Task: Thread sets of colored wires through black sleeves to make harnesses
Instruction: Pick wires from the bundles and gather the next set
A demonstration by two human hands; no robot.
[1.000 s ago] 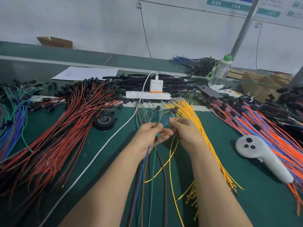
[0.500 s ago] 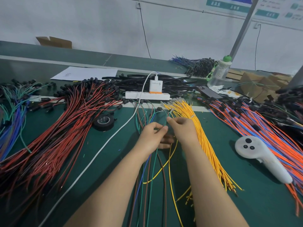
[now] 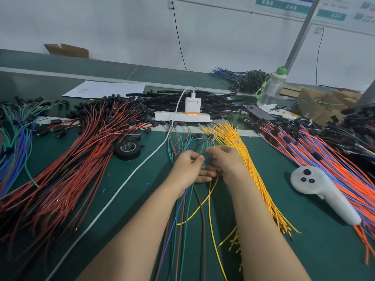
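My left hand (image 3: pixel 187 168) pinches a small set of blue, green and brown wires (image 3: pixel 183 211) at the middle of the green table; the wires trail back toward me. My right hand (image 3: pixel 225 161) meets it from the right, fingers curled on the same wire ends, with a yellow wire (image 3: pixel 211 201) running down under it. A thick bundle of yellow wires (image 3: pixel 241 159) lies just right of my right hand. Black sleeves (image 3: pixel 203 103) are heaped behind the power strip. Whether a sleeve sits between my fingers is hidden.
Red and black wire bundles (image 3: pixel 67 171) fill the left, orange and blue ones (image 3: pixel 332 163) the right. A black tape roll (image 3: pixel 128 149), white power strip (image 3: pixel 182 117) with cable, white controller (image 3: pixel 322 191) and a bottle (image 3: pixel 269 88) lie around.
Both hands have dropped slightly toward the table and closed together on the wire ends; the raised black tips seen a second ago are no longer above the fingers.
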